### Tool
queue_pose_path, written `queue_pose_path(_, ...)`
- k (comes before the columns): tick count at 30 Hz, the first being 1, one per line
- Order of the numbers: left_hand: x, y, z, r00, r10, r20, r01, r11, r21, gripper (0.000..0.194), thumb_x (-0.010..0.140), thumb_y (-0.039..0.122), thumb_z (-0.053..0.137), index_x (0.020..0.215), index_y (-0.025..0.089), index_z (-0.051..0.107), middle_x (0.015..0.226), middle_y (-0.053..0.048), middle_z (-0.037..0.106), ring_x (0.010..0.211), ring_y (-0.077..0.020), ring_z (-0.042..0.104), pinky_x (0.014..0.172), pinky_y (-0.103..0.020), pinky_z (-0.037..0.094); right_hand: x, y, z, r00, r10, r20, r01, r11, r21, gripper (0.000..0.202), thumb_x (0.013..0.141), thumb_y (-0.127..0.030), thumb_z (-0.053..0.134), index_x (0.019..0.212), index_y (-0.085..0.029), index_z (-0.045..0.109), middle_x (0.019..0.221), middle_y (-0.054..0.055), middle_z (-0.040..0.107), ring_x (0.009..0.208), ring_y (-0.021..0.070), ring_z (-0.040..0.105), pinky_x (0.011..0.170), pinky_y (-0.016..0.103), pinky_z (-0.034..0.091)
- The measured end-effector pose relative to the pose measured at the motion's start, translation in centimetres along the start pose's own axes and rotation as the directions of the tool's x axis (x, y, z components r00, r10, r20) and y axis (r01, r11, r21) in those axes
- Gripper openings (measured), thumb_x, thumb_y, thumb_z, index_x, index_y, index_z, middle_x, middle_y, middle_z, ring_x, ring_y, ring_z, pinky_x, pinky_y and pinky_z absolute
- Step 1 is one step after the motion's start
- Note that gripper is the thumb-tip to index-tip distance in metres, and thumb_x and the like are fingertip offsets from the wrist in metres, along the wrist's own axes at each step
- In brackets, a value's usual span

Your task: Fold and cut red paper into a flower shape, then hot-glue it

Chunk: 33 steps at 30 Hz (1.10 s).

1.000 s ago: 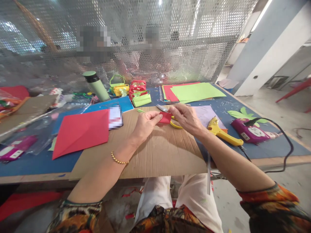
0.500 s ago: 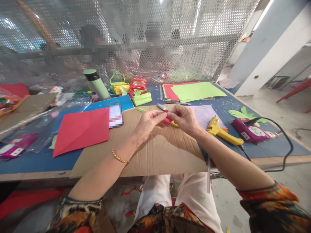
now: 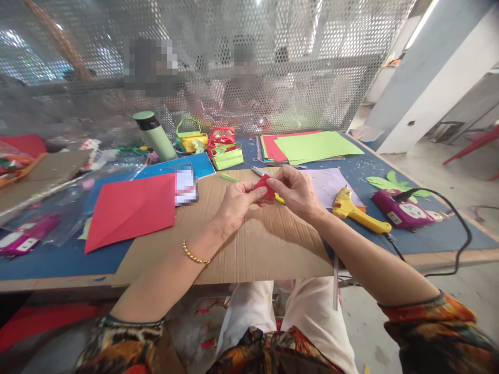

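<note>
Between both hands, above the cardboard sheet (image 3: pixel 234 249), is a small piece of red paper (image 3: pixel 265 186), partly covered by fingers. My left hand (image 3: pixel 238 202) pinches its left side between thumb and fingers. On the other side, my right hand (image 3: pixel 294 191) is closed on the same paper, its thumb against the face. Behind the hands lies a pair of scissors (image 3: pixel 258 171); a blade shows, and a bit of yellow handle peeks out below the right hand. A thin green paper strip (image 3: pixel 230 177) rests on the cardboard near my left hand.
A yellow glue gun (image 3: pixel 360 215) and a purple power strip (image 3: pixel 407 208) with a black cord lie right. Left are a red paper sheet (image 3: pixel 132 210) and a green bottle (image 3: pixel 155 136). Small paper bags (image 3: pixel 228 156) and stacked coloured paper (image 3: pixel 319 147) stand before a perforated metal screen (image 3: pixel 273 78).
The red paper has been turned upward between my fingers, so more of its flat face shows. My hands have shifted only slightly.
</note>
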<state>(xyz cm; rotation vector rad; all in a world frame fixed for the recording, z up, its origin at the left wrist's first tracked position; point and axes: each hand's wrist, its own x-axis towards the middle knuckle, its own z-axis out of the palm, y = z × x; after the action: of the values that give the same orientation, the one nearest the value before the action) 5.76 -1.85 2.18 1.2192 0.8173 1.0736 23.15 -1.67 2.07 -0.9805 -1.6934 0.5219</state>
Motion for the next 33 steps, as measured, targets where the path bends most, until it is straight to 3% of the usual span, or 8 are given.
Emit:
queue_pose_path(6, 0.0, 0.1, 0.0, 0.999, 0.011, 0.037, -0.010, 0.999, -0.031, 0.036, 0.069, 0.043, 0.094, 0.085, 0.014, 0.079, 0.081, -0.008, 0.081, 0.071, -0.0197, 0.077, 0.070, -0.029, 0.053, 0.0, 0.4, 0.0, 1.000, 0.020, -0.017, -0.020, 1.000, 0.013, 0.029, 0.091, -0.044, 0.067, 0.073, -0.023, 0.058, 0.065, -0.001, 0.060, 0.061, 0.0138, 0.049, 0.060, 0.031, 0.038)
queue_pose_path(14, -0.4, 0.6, 0.2, 0.994, 0.095, -0.060, -0.090, 0.992, 0.090, 0.040, 0.077, 0.054, 0.087, 0.073, 0.017, 0.072, 0.065, -0.005, 0.076, 0.063, -0.0196, 0.075, 0.066, -0.029, 0.054, 0.0, 0.4, 0.8, 0.998, 0.058, -0.031, -0.055, 0.992, 0.117, 0.038, 0.088, -0.055, 0.070, 0.073, -0.023, 0.058, 0.065, -0.001, 0.058, 0.060, 0.0130, 0.046, 0.058, 0.030, 0.035)
queue_pose_path(23, -0.2, 0.6, -0.1, 0.978, 0.188, -0.088, -0.165, 0.962, 0.220, 0.027, 0.085, 0.042, 0.081, 0.075, 0.018, 0.073, 0.070, -0.005, 0.078, 0.066, -0.0180, 0.074, 0.071, -0.031, 0.059, -0.1, 0.1, 0.4, 0.992, 0.118, 0.038, -0.122, 0.984, 0.132, 0.055, 0.085, -0.075, 0.068, 0.074, -0.023, 0.058, 0.068, 0.000, 0.059, 0.061, 0.0142, 0.048, 0.057, 0.030, 0.037)
queue_pose_path(27, -0.2, 1.0, -0.2, 0.958, 0.275, -0.079, -0.232, 0.909, 0.347, 0.020, 0.086, 0.034, 0.078, 0.073, 0.020, 0.075, 0.070, -0.003, 0.077, 0.065, -0.0167, 0.071, 0.068, -0.029, 0.058, 0.4, -0.5, -0.8, 0.987, 0.059, 0.149, -0.068, 0.996, 0.060, 0.068, 0.092, -0.085, 0.049, 0.070, -0.022, 0.056, 0.063, 0.001, 0.056, 0.061, 0.0143, 0.049, 0.058, 0.030, 0.036)
queue_pose_path(29, -0.3, 1.1, -0.2, 0.953, 0.297, -0.056, -0.251, 0.882, 0.398, 0.019, 0.087, 0.031, 0.076, 0.072, 0.020, 0.075, 0.069, -0.002, 0.076, 0.064, -0.0160, 0.069, 0.066, -0.028, 0.056, 0.6, -0.7, -1.2, 0.984, 0.010, 0.180, -0.012, 1.000, 0.011, 0.071, 0.095, -0.086, 0.042, 0.067, -0.021, 0.054, 0.064, 0.001, 0.053, 0.063, 0.0144, 0.048, 0.059, 0.030, 0.035)
queue_pose_path(33, -0.3, 1.0, -0.2, 0.969, 0.246, 0.002, -0.222, 0.875, 0.430, 0.021, 0.087, 0.027, 0.075, 0.068, 0.019, 0.073, 0.063, -0.002, 0.073, 0.059, -0.0147, 0.066, 0.062, -0.027, 0.052, 0.7, -0.5, -1.4, 0.979, -0.021, 0.204, 0.036, 0.997, -0.073, 0.061, 0.095, -0.074, 0.055, 0.066, -0.021, 0.055, 0.065, 0.000, 0.052, 0.064, 0.0136, 0.046, 0.061, 0.030, 0.035)
